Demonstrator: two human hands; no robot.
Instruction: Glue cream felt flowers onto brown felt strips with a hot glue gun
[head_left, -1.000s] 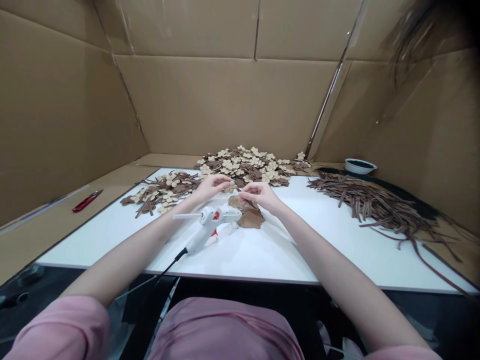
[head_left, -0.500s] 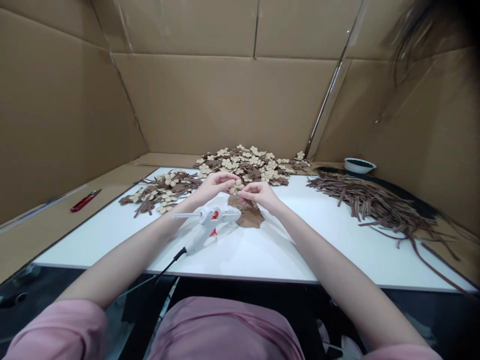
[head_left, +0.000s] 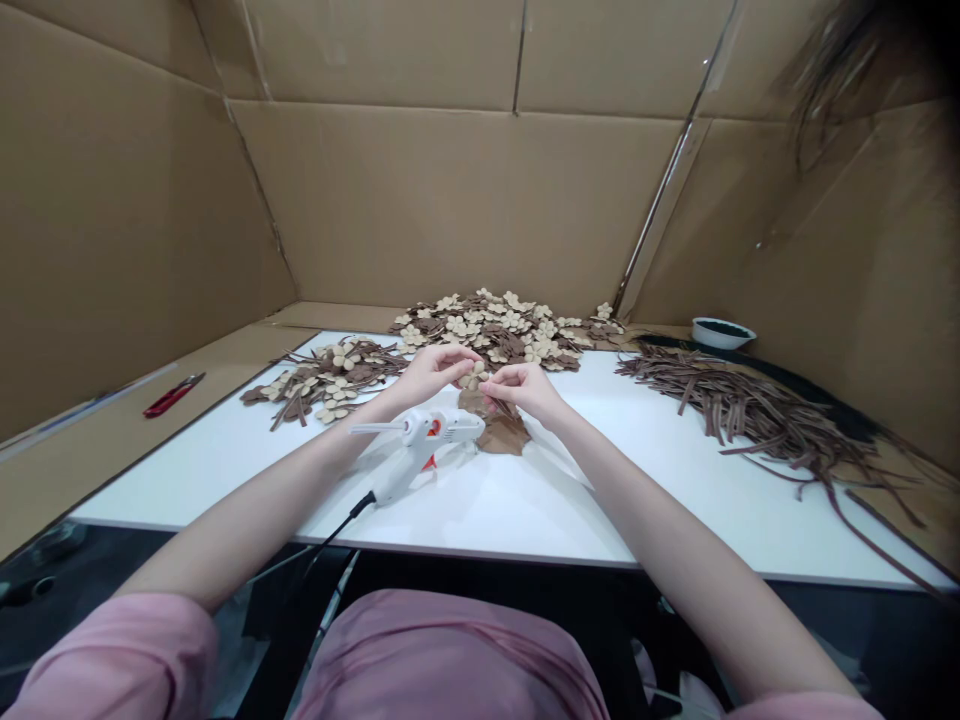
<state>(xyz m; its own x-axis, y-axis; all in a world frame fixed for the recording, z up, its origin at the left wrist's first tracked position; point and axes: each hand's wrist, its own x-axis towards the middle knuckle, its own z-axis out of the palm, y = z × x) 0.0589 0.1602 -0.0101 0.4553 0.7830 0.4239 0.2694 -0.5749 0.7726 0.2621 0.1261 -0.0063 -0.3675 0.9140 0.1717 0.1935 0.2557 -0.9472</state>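
Between my two hands, over the middle of the white board, is a small beige flower [head_left: 472, 377]. My left hand [head_left: 437, 370] is closed, pinching the flower from the left. From the right, my right hand [head_left: 527, 388] pinches too, its fingertips at a thin brown strip [head_left: 507, 407] beside the flower. A brown flat piece [head_left: 501, 436] lies on the board just under my hands. Nearer to me, a white glue gun [head_left: 420, 440] with a red trigger stands on the board, its nozzle pointing right toward the brown piece.
A heap of beige and brown flowers [head_left: 487, 330] lies at the back. Flowers with strips [head_left: 330, 375] are piled at left. Many brown strips [head_left: 750, 405] spread at right, before a white bowl [head_left: 722, 333]. A red cutter [head_left: 172, 396] lies on cardboard at far left.
The whole view has shifted very slightly. Both hands keep their pinch at the flower and strip, with hardly any movement.
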